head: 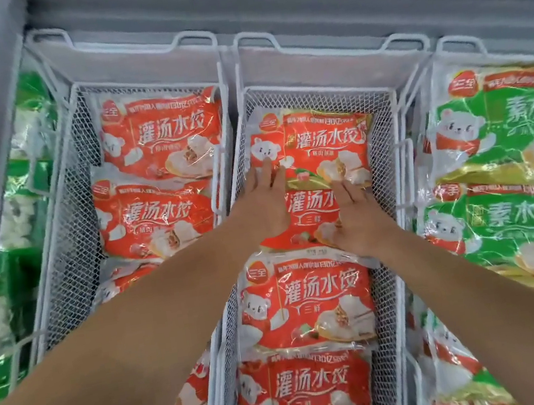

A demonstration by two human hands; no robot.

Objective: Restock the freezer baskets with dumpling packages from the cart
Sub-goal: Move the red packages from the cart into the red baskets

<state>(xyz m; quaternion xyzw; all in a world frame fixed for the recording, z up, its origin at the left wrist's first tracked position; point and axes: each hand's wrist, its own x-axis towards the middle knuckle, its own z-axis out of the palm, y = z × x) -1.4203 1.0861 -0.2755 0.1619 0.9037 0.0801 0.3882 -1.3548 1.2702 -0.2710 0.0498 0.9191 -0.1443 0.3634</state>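
Two bare hands reach into the middle wire basket [386,149] of a freezer. The left hand [264,206] and right hand [356,220], fingers straight, press flat on a red dumpling bag [308,206] (gripping nothing). Another red bag [323,145] lies at twelve o'clock, green bags [497,133] at three.

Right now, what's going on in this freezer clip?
A person is stocking dumplings. Both hands lie flat, fingers straight, in the middle wire basket: the left hand and right hand press on the red dumpling packages, the fingertips reaching the far red package. The left basket also holds red packs; green packages fill the right one. No cart is in view.
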